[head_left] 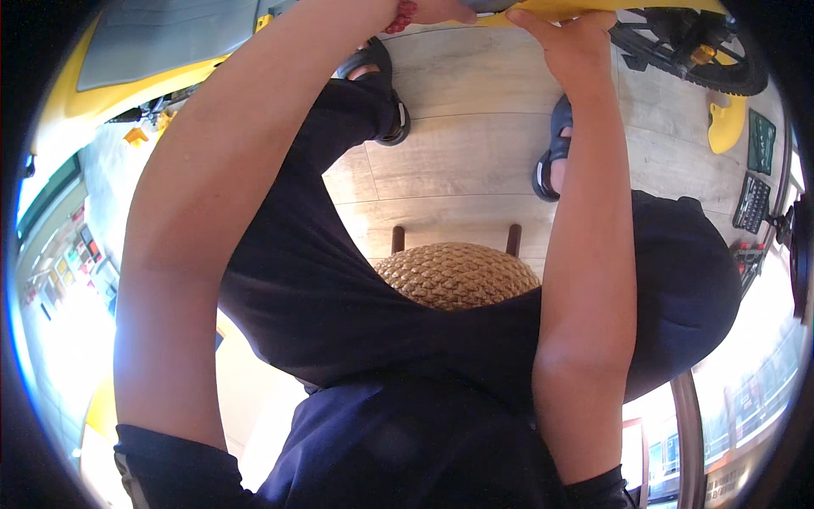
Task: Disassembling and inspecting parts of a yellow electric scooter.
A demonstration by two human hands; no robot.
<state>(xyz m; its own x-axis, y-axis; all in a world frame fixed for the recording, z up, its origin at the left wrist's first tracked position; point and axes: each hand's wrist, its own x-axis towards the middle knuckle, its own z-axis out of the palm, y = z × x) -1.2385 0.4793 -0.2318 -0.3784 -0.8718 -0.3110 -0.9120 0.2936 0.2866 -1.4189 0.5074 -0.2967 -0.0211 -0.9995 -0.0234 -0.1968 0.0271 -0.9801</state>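
Both my bare arms reach to the upper edge of the view, toward a yellow body panel [555, 10] of a small wheeled vehicle. My left hand [434, 10], with a red beaded bracelet [402, 15] at its wrist, is beside the panel's left end; its fingers are mostly cut off by the frame edge. My right hand [570, 36] grips the panel's lower edge, the thumb stretched left along it. The other fingertips of that hand are partly hidden. Right of it is a black-tyred wheel [729, 78] with an amber part [702, 55] near its hub.
A grey and yellow vehicle part [161, 42] fills the upper left. Between my knees shows a woven stool [458, 276]. On the wooden floor [462, 157] at right lie a yellow piece [727, 125], a dark green tray [761, 142] and a black case of small bits [751, 204].
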